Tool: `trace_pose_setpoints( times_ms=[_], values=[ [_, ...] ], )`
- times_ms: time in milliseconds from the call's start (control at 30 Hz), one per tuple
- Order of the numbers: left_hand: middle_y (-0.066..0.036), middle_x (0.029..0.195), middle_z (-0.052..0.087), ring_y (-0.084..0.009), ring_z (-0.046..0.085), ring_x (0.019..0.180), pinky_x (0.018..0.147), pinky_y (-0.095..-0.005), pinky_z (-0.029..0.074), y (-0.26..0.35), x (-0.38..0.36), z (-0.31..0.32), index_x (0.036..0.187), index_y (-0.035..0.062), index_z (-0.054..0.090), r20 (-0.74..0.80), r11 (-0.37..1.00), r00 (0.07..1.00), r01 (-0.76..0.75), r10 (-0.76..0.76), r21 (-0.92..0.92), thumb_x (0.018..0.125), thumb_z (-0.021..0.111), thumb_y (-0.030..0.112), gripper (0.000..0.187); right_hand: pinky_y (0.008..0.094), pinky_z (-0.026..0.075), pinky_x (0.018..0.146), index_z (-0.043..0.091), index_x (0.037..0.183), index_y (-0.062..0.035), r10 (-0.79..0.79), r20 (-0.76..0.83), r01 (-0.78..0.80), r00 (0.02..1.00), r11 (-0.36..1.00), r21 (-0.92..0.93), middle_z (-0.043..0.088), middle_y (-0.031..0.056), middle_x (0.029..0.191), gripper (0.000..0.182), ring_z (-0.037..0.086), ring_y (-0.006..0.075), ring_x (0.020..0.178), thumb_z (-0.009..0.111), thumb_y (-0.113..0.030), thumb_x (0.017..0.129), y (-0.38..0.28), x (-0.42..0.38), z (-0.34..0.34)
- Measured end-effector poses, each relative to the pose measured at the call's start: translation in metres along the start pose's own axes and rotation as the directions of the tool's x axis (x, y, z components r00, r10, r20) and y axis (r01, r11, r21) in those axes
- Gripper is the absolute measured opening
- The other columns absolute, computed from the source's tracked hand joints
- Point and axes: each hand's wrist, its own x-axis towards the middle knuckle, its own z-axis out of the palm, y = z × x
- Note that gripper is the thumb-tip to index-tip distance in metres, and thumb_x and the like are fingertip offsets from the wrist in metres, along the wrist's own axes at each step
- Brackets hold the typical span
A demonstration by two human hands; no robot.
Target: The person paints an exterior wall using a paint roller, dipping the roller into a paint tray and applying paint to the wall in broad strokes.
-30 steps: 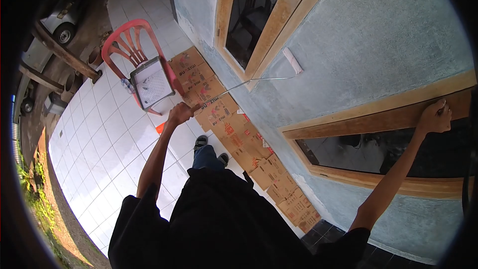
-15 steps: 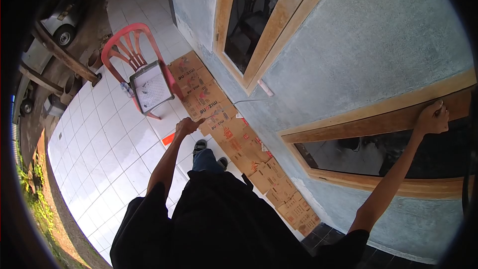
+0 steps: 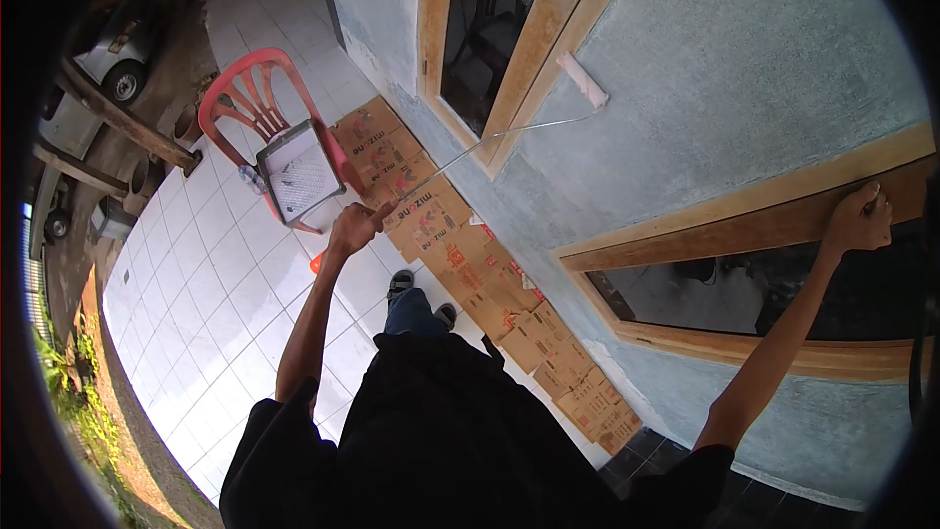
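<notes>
The paint roller (image 3: 584,81) is gripped by its handle in the left hand (image 3: 354,228), and its pink sleeve is raised at the grey wall (image 3: 764,69). The right hand (image 3: 862,216) is curled at a wooden window frame (image 3: 764,223) set in the wall; whether anything is grasped cannot be told. Cardboard (image 3: 460,264) is laid along the wall's foot. A paint tray (image 3: 302,176) is rested on a red chair (image 3: 269,125), apart from the wall.

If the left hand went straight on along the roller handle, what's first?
Probably the farther window's wooden frame, near its lower corner; the left hand points over the cardboard toward it, depth unclear.
</notes>
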Motion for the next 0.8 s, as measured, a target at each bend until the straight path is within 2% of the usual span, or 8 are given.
trace_pose_setpoints(
  times_ms=[100,167,300,367,500,567,667,800],
  values=[
    [-0.012,0.06,0.062,-0.0257,0.063,0.066,0.069,-0.0388,0.047,0.017,0.002,0.003,0.063,0.001,0.067,-0.044,0.997,0.997,-0.062,0.059,-0.055,0.077,0.046,0.073,0.077,0.0356,0.035,0.061,0.068,0.072,-0.0071,-0.003,-0.042,0.003,0.999,1.0,0.016,0.057,0.0004,0.062,0.033,0.057,0.0208,0.06,0.055,-0.035,0.084,-0.004,0.001,0.0],
    [-0.009,0.046,0.049,-0.0201,0.055,0.051,0.06,-0.0357,0.045,0.022,0.006,0.01,0.052,0.0023,0.059,-0.112,0.979,0.979,-0.182,0.171,-0.094,0.08,0.042,0.072,0.077,0.0355,0.034,0.061,0.068,0.071,-0.0073,0.0,-0.061,0.002,0.998,0.999,0.032,0.056,0.0,0.061,0.033,0.056,0.0208,0.059,0.055,-0.035,0.084,-0.005,0.002,-0.002],
    [-0.011,0.048,0.052,-0.022,0.058,0.054,0.063,-0.0372,0.047,-0.013,0.021,0.03,0.054,0.0029,0.062,-0.064,0.991,0.991,-0.124,0.12,-0.051,0.08,0.042,0.072,0.076,0.0353,0.033,0.059,0.066,0.069,-0.0077,-0.014,-0.022,0.014,1.0,1.0,0.007,0.053,-0.0008,0.059,0.032,0.054,0.0199,0.056,0.055,-0.034,0.084,-0.01,0.005,-0.008],
    [-0.013,0.065,0.064,-0.0292,0.065,0.07,0.073,-0.041,0.049,-0.036,0.025,0.04,0.064,0.0011,0.068,0.007,0.998,0.999,-0.033,0.033,0.046,0.076,0.044,0.076,0.079,0.0352,0.033,0.059,0.066,0.069,-0.0078,-0.018,-0.028,0.018,0.999,1.0,0.014,0.052,-0.001,0.058,0.032,0.054,0.0196,0.055,0.055,-0.033,0.085,-0.011,0.005,-0.009],
    [-0.017,0.069,0.065,-0.0329,0.066,0.074,0.075,-0.0425,0.049,-0.072,0.036,0.07,0.069,-0.0013,0.068,0.051,0.988,0.995,0.082,-0.089,0.132,0.073,0.046,0.077,0.081,0.0354,0.032,0.059,0.066,0.069,-0.0081,-0.014,-0.037,0.016,0.999,0.999,0.05,0.052,-0.0008,0.058,0.032,0.054,0.0192,0.056,0.055,-0.034,0.085,-0.008,0.003,-0.004],
    [-0.022,0.076,0.066,-0.0356,0.066,0.076,0.075,-0.043,0.05,-0.079,0.043,0.088,0.076,-0.0043,0.068,-0.087,0.938,0.995,0.069,-0.042,0.339,0.071,0.049,0.077,0.084,0.0355,0.032,0.059,0.066,0.069,-0.0083,-0.007,-0.03,0.008,1.0,0.998,0.059,0.052,-0.0007,0.058,0.032,0.054,0.0192,0.056,0.055,-0.034,0.085,-0.006,0.003,-0.003],
    [-0.024,0.083,0.066,-0.0365,0.065,0.08,0.075,-0.0438,0.05,-0.078,0.047,0.105,0.083,-0.0063,0.068,-0.029,0.935,0.999,0.045,-0.037,0.353,0.07,0.049,0.077,0.086,0.0357,0.033,0.059,0.067,0.07,-0.008,-0.031,-0.011,0.031,0.999,1.0,-0.003,0.054,-0.0006,0.06,0.031,0.055,0.0194,0.057,0.056,-0.034,0.084,0.0,0.002,0.001],
    [-0.025,0.085,0.066,-0.0364,0.065,0.084,0.076,-0.0435,0.05,-0.075,0.049,0.123,0.086,-0.007,0.067,0.043,0.946,0.996,0.057,-0.075,0.319,0.07,0.049,0.077,0.087,0.0358,0.033,0.058,0.067,0.07,-0.007,-0.073,-0.106,0.078,0.992,0.996,0.041,0.055,-0.0006,0.059,0.033,0.055,0.0203,0.056,0.056,-0.034,0.084,-0.007,0.005,-0.004]
  ],
)
